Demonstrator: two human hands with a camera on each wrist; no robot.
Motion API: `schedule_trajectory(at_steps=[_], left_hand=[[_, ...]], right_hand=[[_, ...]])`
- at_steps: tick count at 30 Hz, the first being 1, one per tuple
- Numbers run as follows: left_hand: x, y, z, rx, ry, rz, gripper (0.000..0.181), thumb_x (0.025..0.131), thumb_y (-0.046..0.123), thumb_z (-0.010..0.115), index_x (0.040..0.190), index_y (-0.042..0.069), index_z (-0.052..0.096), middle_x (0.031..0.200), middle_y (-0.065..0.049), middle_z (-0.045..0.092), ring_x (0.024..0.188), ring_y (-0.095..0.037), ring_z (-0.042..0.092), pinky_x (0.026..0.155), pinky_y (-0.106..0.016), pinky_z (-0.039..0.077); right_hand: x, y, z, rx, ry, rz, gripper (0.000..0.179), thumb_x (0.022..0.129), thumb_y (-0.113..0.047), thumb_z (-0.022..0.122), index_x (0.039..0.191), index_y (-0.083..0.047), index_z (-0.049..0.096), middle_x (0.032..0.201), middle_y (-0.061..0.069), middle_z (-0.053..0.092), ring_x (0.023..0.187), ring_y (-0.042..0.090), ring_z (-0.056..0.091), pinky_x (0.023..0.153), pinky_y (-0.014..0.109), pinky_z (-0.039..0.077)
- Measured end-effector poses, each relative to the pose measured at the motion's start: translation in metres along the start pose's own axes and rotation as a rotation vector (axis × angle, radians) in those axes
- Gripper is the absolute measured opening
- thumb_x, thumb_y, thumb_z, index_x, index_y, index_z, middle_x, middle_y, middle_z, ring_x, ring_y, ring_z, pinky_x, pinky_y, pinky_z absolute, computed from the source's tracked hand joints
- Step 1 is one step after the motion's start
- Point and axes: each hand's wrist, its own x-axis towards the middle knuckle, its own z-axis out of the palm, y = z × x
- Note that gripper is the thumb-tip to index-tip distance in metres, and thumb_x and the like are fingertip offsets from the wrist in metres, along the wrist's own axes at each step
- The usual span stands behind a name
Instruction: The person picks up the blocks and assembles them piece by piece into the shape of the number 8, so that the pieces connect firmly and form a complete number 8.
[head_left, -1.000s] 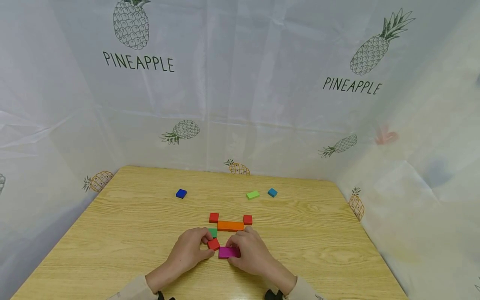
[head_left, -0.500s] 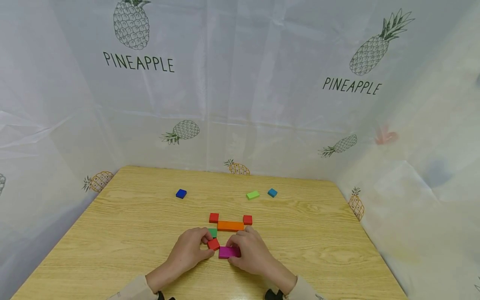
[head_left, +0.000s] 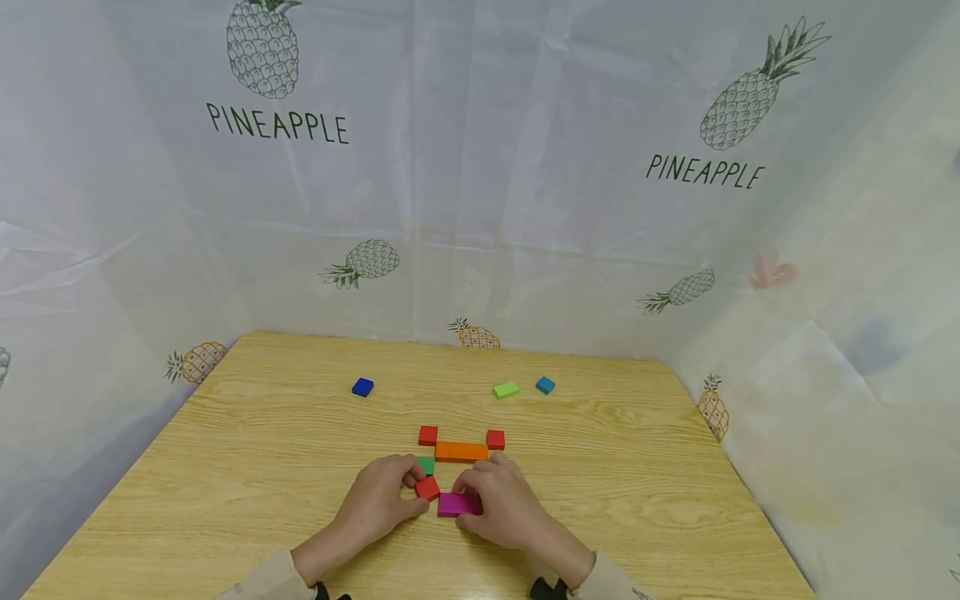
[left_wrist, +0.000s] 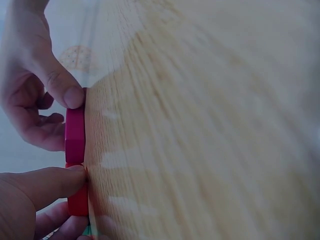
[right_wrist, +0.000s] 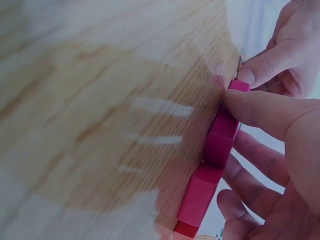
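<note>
My left hand (head_left: pixel 381 500) pinches a small red block (head_left: pixel 427 489) between thumb and fingers. Just to the right, my right hand (head_left: pixel 501 504) grips a magenta block (head_left: pixel 458 505), its thumb at the near side. In the left wrist view the magenta block (left_wrist: pixel 75 135) and red block (left_wrist: pixel 77 200) stand end to end, low on the table. Behind the red block, a green block (head_left: pixel 426 465) shows partly past my left fingers. The right wrist view shows a pinkish-red block (right_wrist: pixel 200 195) at the other end of the magenta block (right_wrist: pixel 220 140); in the head view my right hand hides it.
Farther back, an orange block (head_left: pixel 461 452) lies between a left red block (head_left: pixel 428 436) and a right red block (head_left: pixel 496 439). Toward the back lie a dark blue block (head_left: pixel 363 387), a lime block (head_left: pixel 506 390) and a lighter blue block (head_left: pixel 545 385). Pineapple-print sheeting (head_left: pixel 480 183) surrounds the wooden table (head_left: pixel 637 467).
</note>
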Motion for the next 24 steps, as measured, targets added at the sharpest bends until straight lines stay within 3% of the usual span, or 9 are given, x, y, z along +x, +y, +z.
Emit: schedule_trajectory(at_steps=[7,14,19,24], left_hand=[[0.001,0.000,0.000,-0.001,0.001,0.005,0.030,0.076,0.020,0.097,0.092,0.019,0.072,0.084,0.010,0.065,0.078,-0.010,0.057,0.069,-0.027,0.049],[0.001,-0.001,0.001,-0.003,0.001,0.000,0.030,0.076,0.020,0.097,0.092,0.019,0.072,0.084,0.010,0.064,0.078,-0.010,0.057,0.069,-0.026,0.048],[0.001,-0.001,0.001,-0.004,0.003,0.001,0.029,0.076,0.020,0.097,0.092,0.019,0.073,0.084,0.010,0.064,0.078,-0.010,0.057,0.068,-0.026,0.049],[0.001,-0.001,0.002,-0.004,-0.001,-0.009,0.029,0.076,0.020,0.097,0.092,0.019,0.073,0.084,0.010,0.064,0.077,-0.010,0.056,0.068,-0.026,0.048]], right_hand=[[0.005,0.012,-0.016,0.085,0.019,-0.003,0.027,0.089,-0.032,0.088,0.111,-0.018,0.079,0.099,-0.007,0.074,0.094,0.010,0.052,0.088,0.033,0.045],[0.025,0.064,-0.046,0.260,0.095,0.056,0.027,0.100,-0.018,0.077,0.124,-0.006,0.075,0.118,0.010,0.074,0.109,0.032,0.063,0.093,0.048,0.053],[0.039,0.113,-0.056,0.239,0.208,0.203,0.031,0.099,-0.014,0.076,0.128,-0.005,0.073,0.122,0.018,0.069,0.107,0.037,0.066,0.092,0.051,0.056],[0.048,0.151,-0.059,0.212,0.231,0.341,0.040,0.101,-0.014,0.073,0.137,0.001,0.066,0.132,0.027,0.059,0.106,0.041,0.064,0.090,0.056,0.056]])
